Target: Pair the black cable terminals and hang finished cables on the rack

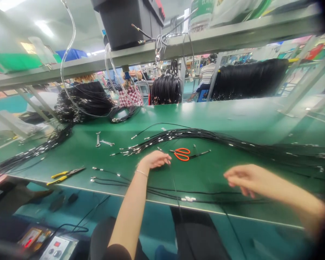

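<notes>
My left hand [157,159] is over the green table, its fingers pinched on a thin black cable [174,186] that runs down past the table's front edge. Right of that hand lie orange-handled scissors [182,154]. My right hand [243,177], slightly blurred, hovers farther right with loosely bent fingers apart and nothing visible in them. Between me and both hands, several black cables [162,191] with metal ends and white tags stretch along the front edge. A long bundle of black cables [195,133] lies behind the scissors.
Yellow-handled pliers [66,176] and two wrenches [99,139] lie at left. More cables [29,155] hang off the left side. A coiled cable [123,113] sits at the back. Overhead, a shelf [233,38] carries a black bin [130,23]. Other people work beyond.
</notes>
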The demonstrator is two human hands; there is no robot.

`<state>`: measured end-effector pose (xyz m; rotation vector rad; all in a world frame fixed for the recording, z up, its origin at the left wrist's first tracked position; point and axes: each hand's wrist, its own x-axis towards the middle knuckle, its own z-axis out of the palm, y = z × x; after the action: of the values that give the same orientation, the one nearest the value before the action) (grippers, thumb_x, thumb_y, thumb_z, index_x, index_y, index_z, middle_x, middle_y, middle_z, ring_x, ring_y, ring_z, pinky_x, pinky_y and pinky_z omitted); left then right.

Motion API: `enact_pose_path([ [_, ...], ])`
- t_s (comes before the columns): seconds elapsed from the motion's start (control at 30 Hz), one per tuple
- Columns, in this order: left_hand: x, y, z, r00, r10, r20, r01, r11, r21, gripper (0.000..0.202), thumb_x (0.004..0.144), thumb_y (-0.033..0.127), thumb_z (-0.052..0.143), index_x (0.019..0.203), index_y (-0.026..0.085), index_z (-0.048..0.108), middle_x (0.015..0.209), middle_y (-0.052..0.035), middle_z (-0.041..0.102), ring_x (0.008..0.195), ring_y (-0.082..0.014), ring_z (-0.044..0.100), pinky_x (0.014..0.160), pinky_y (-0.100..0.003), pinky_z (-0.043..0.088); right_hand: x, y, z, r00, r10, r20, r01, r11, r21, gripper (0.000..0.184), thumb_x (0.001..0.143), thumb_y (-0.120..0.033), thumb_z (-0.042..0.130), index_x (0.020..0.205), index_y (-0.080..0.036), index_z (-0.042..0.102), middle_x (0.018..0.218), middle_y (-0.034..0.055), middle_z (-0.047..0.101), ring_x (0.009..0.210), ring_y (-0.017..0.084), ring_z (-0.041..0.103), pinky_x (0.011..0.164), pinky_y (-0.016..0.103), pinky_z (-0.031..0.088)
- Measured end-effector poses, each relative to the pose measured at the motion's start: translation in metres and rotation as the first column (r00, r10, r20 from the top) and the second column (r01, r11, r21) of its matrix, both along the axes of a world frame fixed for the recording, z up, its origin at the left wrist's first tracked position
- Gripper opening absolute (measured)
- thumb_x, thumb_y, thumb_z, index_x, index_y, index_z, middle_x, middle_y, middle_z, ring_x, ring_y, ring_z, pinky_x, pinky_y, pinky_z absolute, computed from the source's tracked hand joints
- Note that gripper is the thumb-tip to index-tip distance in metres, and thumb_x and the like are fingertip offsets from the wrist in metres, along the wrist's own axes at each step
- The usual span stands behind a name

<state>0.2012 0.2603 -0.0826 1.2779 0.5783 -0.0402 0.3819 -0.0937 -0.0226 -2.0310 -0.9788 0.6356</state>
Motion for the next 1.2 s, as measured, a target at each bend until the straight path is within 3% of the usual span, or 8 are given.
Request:
enact_pose_path([
  [0.1,0.0,-0.009,0.001,0.998,-0.058,0.008,0.058,0.998,-0.024,0.022,0.082,0.017,0.072,0.097,0.002,0.068,0.085,-0.0144,0.069,0.042,-0.0015,0.037,0.036,-0.015,0.025,-0.009,0.039,-0.02,0.975,0.071,-0.212,-0.095,0.99,-0.106,0.058,0.071,-0.054,0.074,0.111,-0.012,0.067,0.086,0.0124,0.073,0.044,0.012,0.053,0.035,0.024,0.035],
  [0.33,0.0,-0.011,0.007,0.993,0.101,0.063,-0.105,0.993,0.063,0.029,0.093,0.035,0.058,0.101,0.007,0.062,0.063,0.0014,0.056,0.034,0.0008,0.023,0.033,-0.013,0.012,-0.015,0.098,-0.041,0.984,0.05,-0.168,-0.03,0.992,0.124,0.058,0.081,-0.055,0.063,0.113,-0.008,0.058,0.065,0.0054,0.066,0.054,0.013,0.054,0.051,0.024,0.039],
  [0.53,-0.02,-0.061,0.048,0.963,-0.012,0.268,-0.029,0.989,0.147,0.043,0.079,0.046,0.073,0.1,0.011,0.061,0.072,0.0004,0.06,0.035,-0.002,0.039,0.031,-0.016,0.023,-0.035,0.109,0.003,0.959,0.233,-0.161,-0.184,0.945,0.27,0.063,0.085,-0.066,0.053,0.112,-0.01,0.061,0.065,0.0,0.058,0.044,0.007,0.043,0.045,0.023,0.034],
  [0.7,-0.059,-0.121,0.085,0.9,-0.018,0.436,-0.102,0.963,0.249,0.04,0.086,0.049,0.066,0.102,0.013,0.061,0.066,0.0029,0.057,0.035,-0.0024,0.041,0.033,-0.015,0.028,-0.065,0.12,0.055,0.93,0.327,-0.169,-0.235,0.88,0.414,0.064,0.082,-0.067,0.058,0.113,-0.011,0.065,0.057,-0.0034,0.052,0.036,0.005,0.038,0.037,0.02,0.026],
  [0.83,-0.098,-0.148,0.1,0.902,0.012,0.432,-0.154,0.943,0.294,0.034,0.09,0.043,0.063,0.099,0.011,0.064,0.064,0.0015,0.057,0.038,-0.0017,0.039,0.038,-0.015,0.029,-0.097,0.134,0.08,0.887,0.435,-0.157,-0.322,0.825,0.465,0.052,0.081,-0.062,0.065,0.094,-0.012,0.069,0.051,-0.0032,0.05,0.034,0.005,0.036,0.034,0.018,0.021],
  [1.0,-0.143,-0.163,0.103,0.881,0.139,0.453,-0.3,0.903,0.306,0.038,0.088,0.042,0.066,0.108,0.009,0.065,0.068,-0.0051,0.067,0.039,-0.0024,0.037,0.04,-0.016,0.03,-0.143,0.146,0.087,0.778,0.614,-0.136,-0.497,0.733,0.465,0.039,0.08,-0.053,0.069,0.077,-0.015,0.065,0.054,-0.0017,0.054,0.039,0.006,0.041,0.037,0.019,0.031],
  [1.1,-0.162,-0.175,0.103,0.824,0.301,0.48,-0.483,0.816,0.317,0.041,0.09,0.049,0.062,0.101,0.009,0.065,0.067,-0.008,0.07,0.036,-0.0032,0.036,0.037,-0.016,0.029,-0.168,0.152,0.08,0.702,0.705,-0.097,-0.589,0.653,0.476,0.032,0.082,-0.046,0.069,0.073,-0.016,0.064,0.065,0.0027,0.062,0.055,0.011,0.055,0.052,0.022,0.045],
  [1.2,-0.178,-0.189,0.1,0.783,0.42,0.459,-0.587,0.744,0.32,0.044,0.093,0.051,0.053,0.089,0.01,0.067,0.065,-0.0093,0.07,0.035,-0.0042,0.037,0.036,-0.017,0.028,-0.185,0.156,0.071,0.669,0.738,-0.095,-0.613,0.619,0.492,0.03,0.083,-0.043,0.067,0.071,-0.016,0.062,0.062,0.0014,0.057,0.055,0.011,0.053,0.052,0.022,0.044],
])
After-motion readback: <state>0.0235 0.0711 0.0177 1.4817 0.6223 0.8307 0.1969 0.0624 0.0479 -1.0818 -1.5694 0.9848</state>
